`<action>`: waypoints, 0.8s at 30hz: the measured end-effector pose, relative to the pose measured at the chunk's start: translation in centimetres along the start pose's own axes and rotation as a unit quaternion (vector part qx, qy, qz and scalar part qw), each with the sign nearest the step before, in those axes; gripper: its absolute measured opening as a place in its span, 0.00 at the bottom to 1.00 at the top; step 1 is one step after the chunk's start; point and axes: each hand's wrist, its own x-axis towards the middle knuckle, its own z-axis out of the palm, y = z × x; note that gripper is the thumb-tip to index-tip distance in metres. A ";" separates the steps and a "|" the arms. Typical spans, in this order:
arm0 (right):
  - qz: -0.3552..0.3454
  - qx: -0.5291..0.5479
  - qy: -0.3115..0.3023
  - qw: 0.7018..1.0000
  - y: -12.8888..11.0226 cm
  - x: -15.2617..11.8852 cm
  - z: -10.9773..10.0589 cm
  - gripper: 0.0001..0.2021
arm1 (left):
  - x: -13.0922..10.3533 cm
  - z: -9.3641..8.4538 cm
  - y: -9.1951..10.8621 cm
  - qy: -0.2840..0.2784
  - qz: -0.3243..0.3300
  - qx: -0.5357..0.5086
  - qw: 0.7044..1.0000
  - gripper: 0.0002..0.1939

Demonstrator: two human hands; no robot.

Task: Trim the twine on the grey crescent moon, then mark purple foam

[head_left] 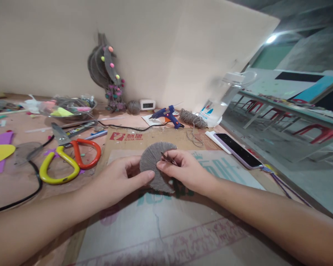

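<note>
A crescent shape (152,166) wrapped in grey yarn is held upright over the board. My left hand (127,173) grips its left side, thumb on the front face and fingers behind. My right hand (184,170) is closed at the crescent's inner curve, thumb and fingers pinched on a small dark bundle (168,158) that looks like yarn; most of it is hidden by the fingers. Below the crescent, a thin grey line, perhaps a loose strand (158,225), runs down the printed board (122,236).
Scissors (59,166) with yellow and red handles lie left, near a black cable (36,192). Behind are a blue glue gun (168,115), a yarn skein (192,119), a small clock (148,105) and a clear jug (215,103). A phone (238,150) lies right. A decorated crescent ornament (100,66) hangs behind.
</note>
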 end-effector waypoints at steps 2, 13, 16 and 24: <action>-0.012 0.003 -0.008 1.000 0.0 0.1 -0.1 0.13 | 0.0 0.0 0.0 0.008 -0.004 -0.013 1.000 0.12; -0.034 0.006 0.008 0.999 0.2 0.4 0.1 0.15 | 0.1 0.1 0.1 0.046 -0.006 -0.013 0.999 0.07; -0.032 -0.001 0.006 0.999 0.2 0.3 0.1 0.16 | 0.1 0.1 0.2 0.047 -0.006 -0.010 0.999 0.07; -0.048 -0.004 0.010 0.999 0.2 0.3 0.1 0.13 | 0.1 0.1 0.1 0.040 0.004 -0.016 0.999 0.11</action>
